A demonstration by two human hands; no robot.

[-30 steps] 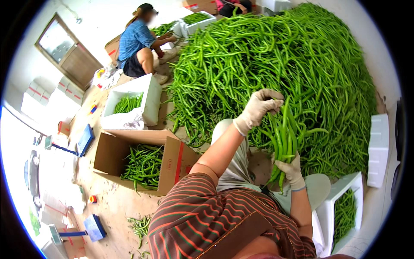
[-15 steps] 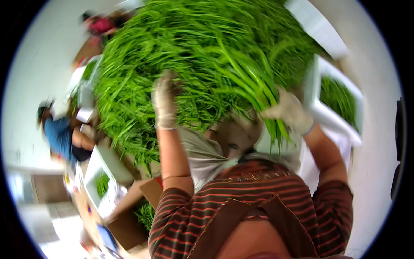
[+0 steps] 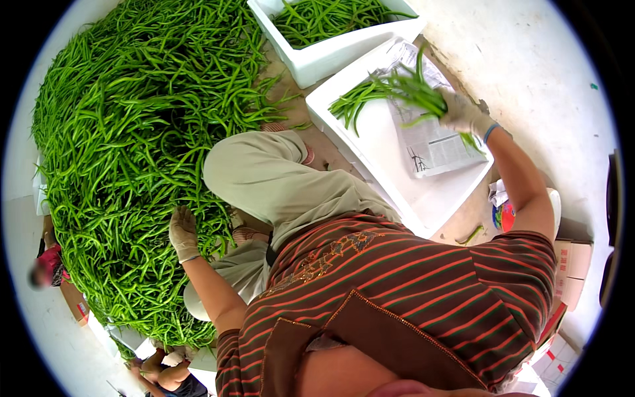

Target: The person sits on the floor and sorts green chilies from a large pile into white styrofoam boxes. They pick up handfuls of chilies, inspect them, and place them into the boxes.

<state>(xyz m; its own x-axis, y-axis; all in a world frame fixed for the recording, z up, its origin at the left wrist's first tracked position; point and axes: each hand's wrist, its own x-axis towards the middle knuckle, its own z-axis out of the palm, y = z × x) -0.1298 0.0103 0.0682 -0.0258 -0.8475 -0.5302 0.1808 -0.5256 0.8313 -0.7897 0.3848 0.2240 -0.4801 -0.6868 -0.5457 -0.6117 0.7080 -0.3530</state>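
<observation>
My gloved right hand (image 3: 464,114) grips a bundle of long green peppers (image 3: 421,95) above a white foam box (image 3: 430,208) at my right. The box has a newspaper sheet (image 3: 436,159) inside, with loose green peppers (image 3: 354,102) across its far end. My gloved left hand (image 3: 182,231) is at the near edge of the big pepper pile (image 3: 126,112), left of my bent knees, fingers slightly bent and apart, with nothing visible held in it.
A second foam box (image 3: 301,63) full of peppers stands behind the lined one. Pink cartons (image 3: 570,264) stack at the right. Two co-workers sit beyond the pile: one in red (image 3: 49,264) at far left, one (image 3: 169,377) at lower left. A white wall (image 3: 516,46) curves along the right.
My view has swung right, shifting the pile leftward. My right hand has carried the bundle over the lined box. My left hand has come away from the bundle down to the pile.
</observation>
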